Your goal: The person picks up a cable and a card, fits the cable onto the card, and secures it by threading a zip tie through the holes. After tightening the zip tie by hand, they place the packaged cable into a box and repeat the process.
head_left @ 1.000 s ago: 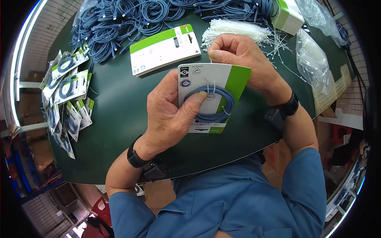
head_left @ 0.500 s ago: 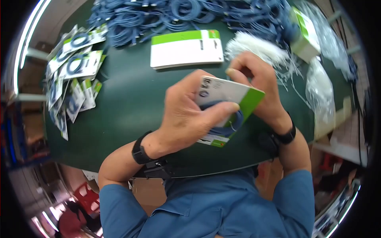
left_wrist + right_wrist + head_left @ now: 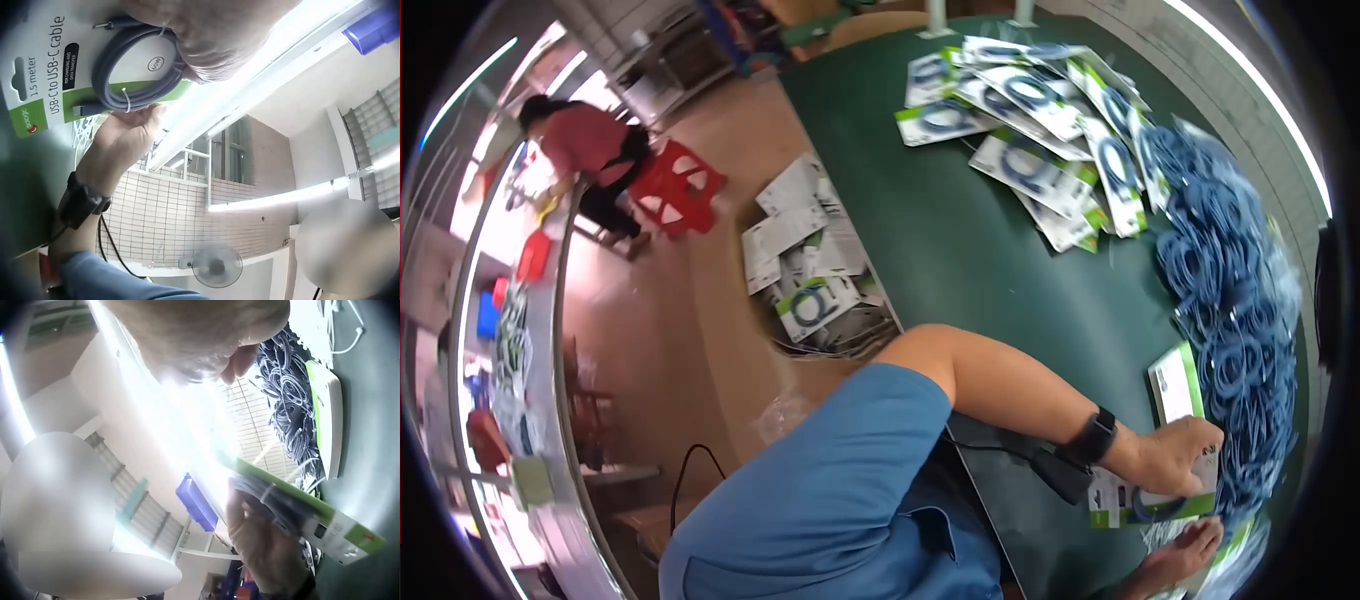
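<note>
A large heap of loose blue cables (image 3: 1230, 330) is seen beyond the grip, and a spread of finished carded cables (image 3: 1040, 130) lies well apart from it – so part of the batch is judged done, much left. The carded cable (image 3: 1150, 500) in hand already carries its coil, tied to the card (image 3: 50, 81) by white ties. It is clamped by the left hand (image 3: 1175, 460), fingers curled over the coil. The right hand (image 3: 1180, 560) sits just beside the card's edge – whether it grips cannot be told.

left hand (image 3: 212, 37) gripping cable card (image 3: 69, 69), right hand (image 3: 131, 134) beneath
</note>
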